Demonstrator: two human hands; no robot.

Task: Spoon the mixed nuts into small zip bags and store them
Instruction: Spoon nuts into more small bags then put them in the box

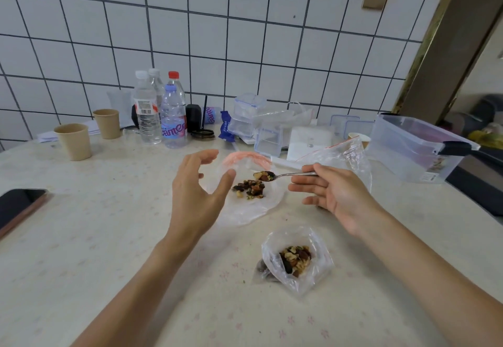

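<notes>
— Where do things stand?

— The right hand (334, 194) pinches the handle of a metal spoon (285, 175), its bowl heaped with mixed nuts (263, 175) and poised over the mouth of a small zip bag (245, 205) lying on the table (109, 237). A little pile of nuts already sits inside that bag.

— And the left hand (196, 191)?

— Open, fingers spread and loosely curved beside the bag's pink zip edge (245, 157). Whether a fingertip touches the plastic, I cannot tell.

— So how to tip this spoonful well?

— Have the left hand hold the mouth wide and lifted, so the plastic does not fold under the spoon. Carry the bowl well past the zip strip before turning it (nuts caught in the track would spoil the seal), then roll the wrist slowly so the heap slides rather than scatters.

— Anything else nearby?

— A second bag of nuts (295, 259) lies closer to the person, its mouth seemingly still open, and a clear storage box (408, 145) stands at the right, likely where filled bags go.
</notes>
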